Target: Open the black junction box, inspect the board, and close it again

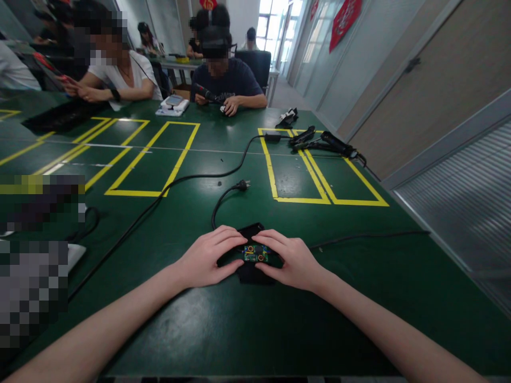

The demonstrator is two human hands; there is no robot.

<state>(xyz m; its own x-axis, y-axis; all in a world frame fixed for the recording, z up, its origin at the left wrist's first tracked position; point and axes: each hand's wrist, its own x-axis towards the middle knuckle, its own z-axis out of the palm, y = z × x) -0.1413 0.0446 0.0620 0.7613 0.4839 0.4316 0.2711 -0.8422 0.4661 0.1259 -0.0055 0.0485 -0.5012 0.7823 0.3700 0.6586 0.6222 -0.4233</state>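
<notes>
A small green circuit board [255, 254] with copper coils lies between my hands, over black plastic casing pieces [257, 275]. My left hand [209, 258] curves round its left end, thumb and fingers closed on that edge. From the other side my right hand [293, 260] grips the right end the same way. A black cord with a plug [242, 185] curls out behind my left hand. Another dark cable [371, 234] runs off to the right from beside my right hand. My palms hide part of the board's ends.
The green table [191, 330] carries yellow tape rectangles. A long black cable [195, 176] crosses it to an inline box [273, 136]. Black tools [331, 143] lie at the far right. Across the table a person [229, 80] holds a power screwdriver [204, 93]; another person [123, 74] sits beside.
</notes>
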